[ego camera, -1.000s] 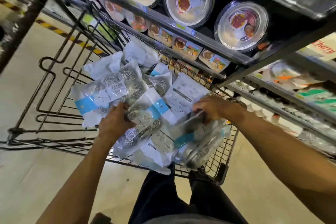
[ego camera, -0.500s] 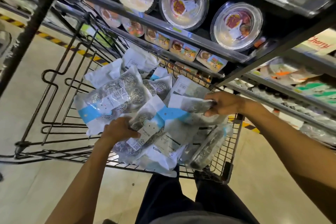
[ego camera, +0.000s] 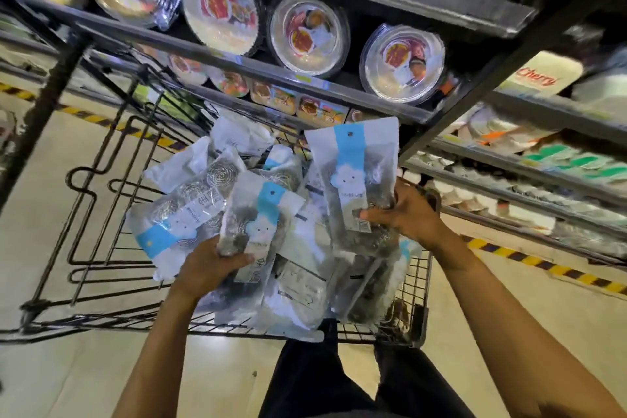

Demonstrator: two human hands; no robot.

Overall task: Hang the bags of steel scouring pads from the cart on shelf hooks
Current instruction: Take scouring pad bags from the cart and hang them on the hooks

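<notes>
- The cart (ego camera: 84, 200) is black wire with a gridded basket, standing on a pale glossy floor (ego camera: 51, 366) striped with yellow-and-black tape.
- A heap of scouring-pad bags (ego camera: 179, 210) fills the basket: flat clear plastic pouches, crinkled and shiny, each with a white header and a light blue band; coiled silver steel pads show through the film.
- The right hand (ego camera: 403, 214) is closed on the lower part of a raised bag (ego camera: 353, 180), thumb across its front, holding it upright above the heap, its punched header topmost.
- The left hand (ego camera: 210, 265) grips the lower end of a second bag (ego camera: 261, 217), fingers curled under, thumb over its label; the bag tilts over the heap.
- Dark metal shelves (ego camera: 339, 102) carry round clear-lidded containers (ego camera: 402, 63) beyond the cart.
</notes>
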